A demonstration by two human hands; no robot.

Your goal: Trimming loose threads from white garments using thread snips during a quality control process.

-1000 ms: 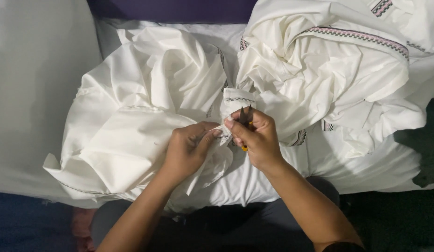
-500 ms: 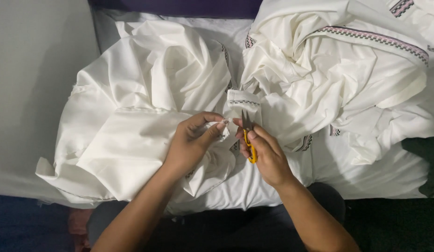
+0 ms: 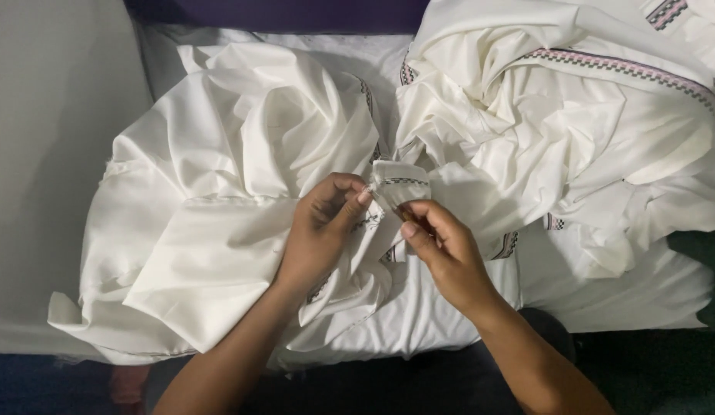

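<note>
Fingers: the left hand (image 3: 320, 230) has its thumb and forefinger pinched on the edge of a small folded flap of white cloth (image 3: 399, 184); the right hand (image 3: 442, 250) has its fingers curled closed just under that same flap, thumb tip against the cloth.
Right hand's hold: it seems to grip the cloth, though whether anything else sits in the closed fingers cannot be told from this view.
Containers: none show; the cloth lies loose in heaps on a pale surface (image 3: 58, 154).
Flap: white, folded over, with a thin dark patterned band across it; it stands up between the two hands, near the middle of the heaps.
Left heap (image 3: 219, 192): plain white cloth, creased and bunched, spread toward the left edge of the surface, with a flat folded panel under the left wrist.
Right heap (image 3: 572, 154): white cloth in deep folds, reaching the right edge, crossed near the top right corner by a pink and dark patterned trim (image 3: 626, 69).
Small trim bits: short dark patterned pieces show along the lower folds of the right heap.
Front edge: the cloth hangs over it toward the person's forearms.
</note>
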